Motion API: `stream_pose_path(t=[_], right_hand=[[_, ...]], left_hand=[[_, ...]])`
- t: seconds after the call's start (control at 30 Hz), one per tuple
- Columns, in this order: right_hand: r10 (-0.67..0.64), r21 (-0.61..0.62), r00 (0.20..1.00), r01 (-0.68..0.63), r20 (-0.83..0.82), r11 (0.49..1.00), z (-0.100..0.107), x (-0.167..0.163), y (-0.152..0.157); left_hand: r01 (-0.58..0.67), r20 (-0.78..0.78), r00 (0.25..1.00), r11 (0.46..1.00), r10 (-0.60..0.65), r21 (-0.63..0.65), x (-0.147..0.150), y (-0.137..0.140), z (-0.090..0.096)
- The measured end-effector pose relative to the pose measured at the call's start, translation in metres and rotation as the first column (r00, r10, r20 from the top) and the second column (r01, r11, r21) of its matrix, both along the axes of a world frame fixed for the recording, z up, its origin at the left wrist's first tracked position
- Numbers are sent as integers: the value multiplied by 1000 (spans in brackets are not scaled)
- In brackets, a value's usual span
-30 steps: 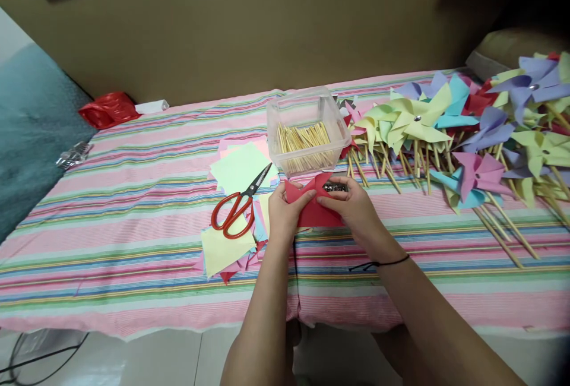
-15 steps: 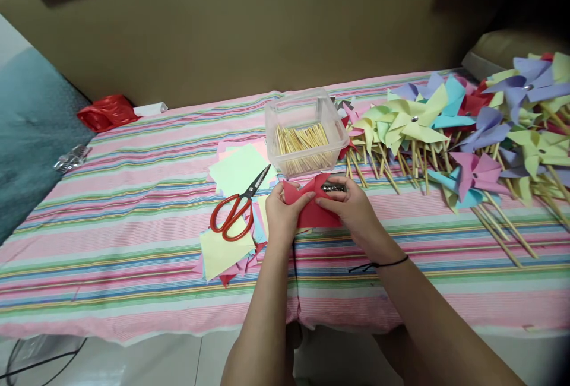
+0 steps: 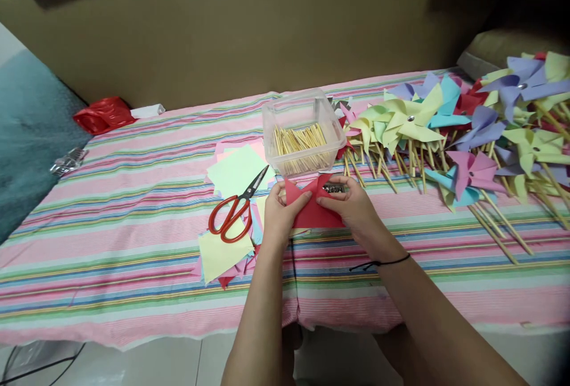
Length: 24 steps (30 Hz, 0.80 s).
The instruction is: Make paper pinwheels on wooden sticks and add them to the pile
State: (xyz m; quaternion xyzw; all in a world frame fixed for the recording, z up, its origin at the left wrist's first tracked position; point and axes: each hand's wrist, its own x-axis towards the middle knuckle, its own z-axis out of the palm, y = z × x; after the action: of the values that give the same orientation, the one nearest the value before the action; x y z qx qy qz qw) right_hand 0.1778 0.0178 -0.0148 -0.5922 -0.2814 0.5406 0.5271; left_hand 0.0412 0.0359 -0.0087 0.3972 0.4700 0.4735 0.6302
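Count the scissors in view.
1 pair: the scissors lie across the stacked paper, left of the left hand holding red paper. Others could lie hidden under the pinwheels.

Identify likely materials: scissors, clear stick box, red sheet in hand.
Scissors: probably steel blades, dark with a paler edge; smooth red handles, perhaps plastic-coated.
Box: likely plastic, translucent; sticks show through its front.
Red sheet: likely matte paper, thin and bent over; thin card possible.
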Motion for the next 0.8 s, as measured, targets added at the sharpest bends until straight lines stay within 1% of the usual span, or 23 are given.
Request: stream_pose_path(t=[0.07,0.13,0.27,0.37,0.47,0.53,0.6,0.67,0.73,0.8], right_hand=[[-19,3,1000,19,4,1000,-1,1,1],[-28,9,1000,28,-1,1000,-3,1,2],[-25,30,1000,25,-3,999,-6,1,2],[-11,44,1000,12,-19,999,-7,0,2],[-5,34,1000,6,-28,999,-6,-1,2],[5,26,1000,-4,-30,1000,-5,0,1],[41,15,998,-40,-46,999,-4,2,1],[110,-11,992,-110,-61,994,-2,5,0],[215,-47,975,-218,-60,975,2,10,-1],[327,-72,944,-329,-33,942,5,13,-2]], left_hand=[[22,43,999,999,-21,-32,-2,0,1],[25,53,998,999,-23,-46,-3,0,0],[28,25,999,999,-27,-41,-4,0,-1],[5,-3,1000,999,-6,-36,-3,1,-2],[-27,-5,1000,998,27,-54,-2,2,-4],[-17,10,1000,998,18,-63,-3,1,-3],[39,31,999,996,-37,-79,-8,1,0],[125,43,992,986,-121,-110,-15,0,5],[213,26,977,966,-212,-144,-24,-1,12],[302,-12,951,938,-309,-168,-32,-1,16]])
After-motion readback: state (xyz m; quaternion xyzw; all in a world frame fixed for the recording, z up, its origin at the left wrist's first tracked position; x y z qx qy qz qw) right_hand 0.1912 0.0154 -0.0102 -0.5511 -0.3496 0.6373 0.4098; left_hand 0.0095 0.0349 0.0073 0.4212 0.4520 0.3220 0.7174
